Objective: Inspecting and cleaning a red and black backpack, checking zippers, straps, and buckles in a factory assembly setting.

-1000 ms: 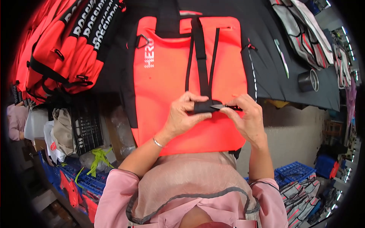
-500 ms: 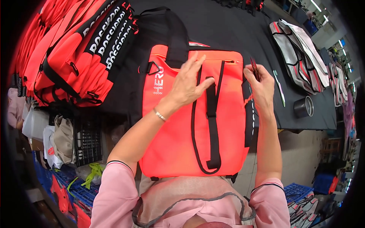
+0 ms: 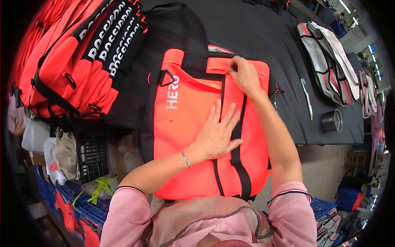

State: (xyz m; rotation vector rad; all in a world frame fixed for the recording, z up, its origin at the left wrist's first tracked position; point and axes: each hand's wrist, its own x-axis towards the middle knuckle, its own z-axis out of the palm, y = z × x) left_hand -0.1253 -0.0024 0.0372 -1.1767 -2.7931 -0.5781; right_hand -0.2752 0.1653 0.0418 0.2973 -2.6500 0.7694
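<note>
An orange-red bag (image 3: 185,173) with black trim lies flat on the black-covered table, its lower edge close to my body. My left hand (image 3: 218,133) rests on the bag's front, fingers spread, beside a black webbing strap (image 3: 242,179). Near the bag's top edge, my right hand (image 3: 246,78) has its fingers curled together. A dark bit shows at those fingertips, too small to name. The black triangular ring (image 3: 166,78) sits at the bag's upper left, and a wide black strap (image 3: 195,37) runs off the top.
Stacked orange-red bags (image 3: 61,78) fill the left. On the right are a toothbrush (image 3: 307,99), a metal cup (image 3: 331,120) and grey-white bags (image 3: 329,61). A black crate (image 3: 92,158) and blue baskets (image 3: 88,206) stand below left.
My right hand has moved left from beside the bag to its top edge. The left hand has slid down and right over the front. The bag has shifted slightly.
</note>
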